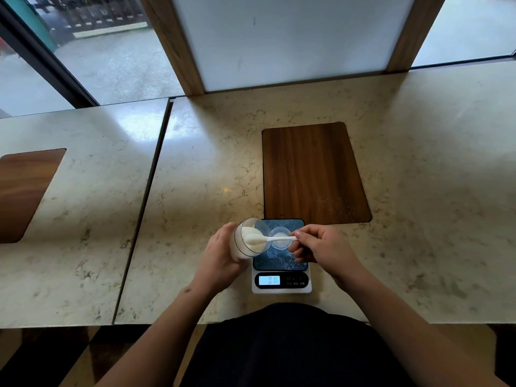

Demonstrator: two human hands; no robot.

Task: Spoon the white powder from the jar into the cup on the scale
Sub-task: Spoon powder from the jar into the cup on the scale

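Observation:
My left hand [220, 254] grips a clear jar [245, 243] tilted on its side, mouth facing right, with white powder inside. In my right hand [318, 247] I pinch the handle of a white plastic spoon [272, 239]. Its bowl sits at the jar's mouth, heaped with powder. A small clear cup [280, 238] stands on the dark platform of the scale [281, 283], just under the spoon's handle, with some powder in it. Loose grains lie scattered on the platform. The scale's lit display shows digits.
The scale sits near the front edge of a marble counter [212, 169]. A dark wooden inlay [312, 171] lies just behind it, another at the far left [25, 191]. A seam splits the counter left of my hands. Windows and a wood-framed panel rise behind.

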